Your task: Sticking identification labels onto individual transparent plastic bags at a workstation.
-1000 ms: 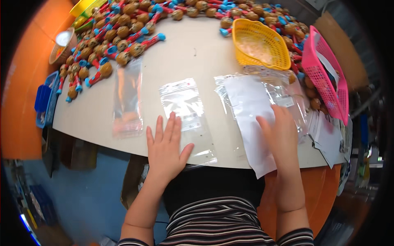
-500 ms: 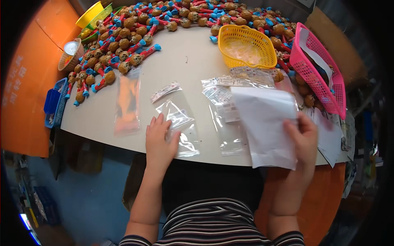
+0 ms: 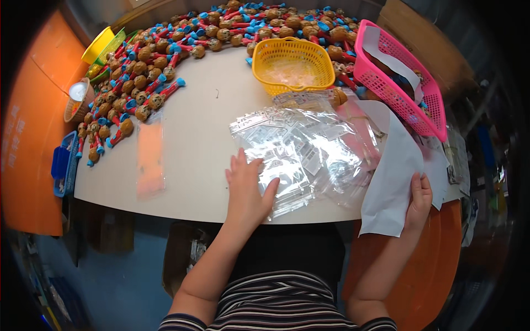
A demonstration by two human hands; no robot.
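My left hand rests with fingers spread at the left edge of a clear plastic bag with printing along its top. That bag lies against a pile of similar clear bags near the front of the table. At the right, my right hand pinches the lower right edge of a long white paper sheet. The sheet slants down past the table's front edge. Apart from these, to the left, lies a narrow clear bag with an orange patch.
Red-handled toys with round brown heads and blue ends heap along the table's back and left. A yellow basket stands behind the bags. A pink basket leans at the right; a blue basket sits at the left edge.
My right hand has carried the paper rightward, off the bag pile. The loose bag by my left hand now lies against the pile, and my left hand has shifted right.
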